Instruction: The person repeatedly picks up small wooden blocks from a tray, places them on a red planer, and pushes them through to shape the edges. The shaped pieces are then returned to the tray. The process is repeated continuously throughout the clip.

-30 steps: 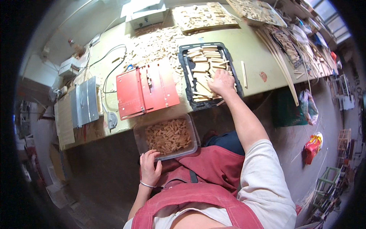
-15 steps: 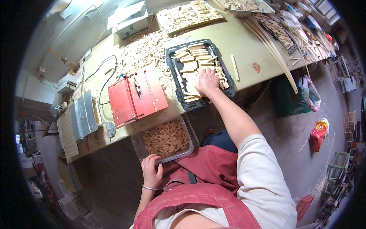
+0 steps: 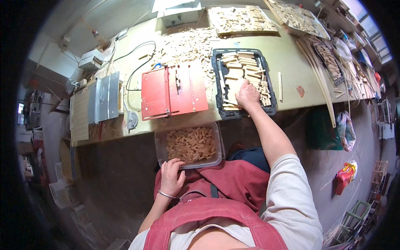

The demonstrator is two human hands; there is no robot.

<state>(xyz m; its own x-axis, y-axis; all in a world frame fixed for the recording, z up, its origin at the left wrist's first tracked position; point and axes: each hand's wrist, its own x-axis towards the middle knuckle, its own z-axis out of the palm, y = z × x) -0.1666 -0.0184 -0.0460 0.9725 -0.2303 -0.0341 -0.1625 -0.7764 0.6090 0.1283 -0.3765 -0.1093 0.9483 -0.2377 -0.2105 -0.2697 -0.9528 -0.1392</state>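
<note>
My right hand (image 3: 248, 95) reaches into a black plastic tray (image 3: 216, 79) on the bench. Its fingers are curled down among pale wooden strips (image 3: 246, 61), and anything inside them is hidden. Rows of strips lie at the tray's far side, with shorter pieces (image 3: 265, 93) to the right of the hand. A clear plastic box (image 3: 219, 146), holding many small wooden blocks (image 3: 192, 143), sits over my lap below the bench edge. At its near left corner my left hand (image 3: 171, 175) grips the rim, fingers over the edge and thumb outside.
Left of the tray lies a red metal plate (image 3: 155, 93) with a slot, beside a grey panel (image 3: 104, 98) and black cable (image 3: 130, 79). Loose blocks (image 3: 187, 46) are heaped behind. Boards of blocks (image 3: 241, 21) stand farther back. Long strips (image 3: 318, 83) overhang the bench at right.
The view has shifted, so the bench appears farther right and more level. My right hand stays in the tray with its fingers curled. My left hand remains on the box rim.
</note>
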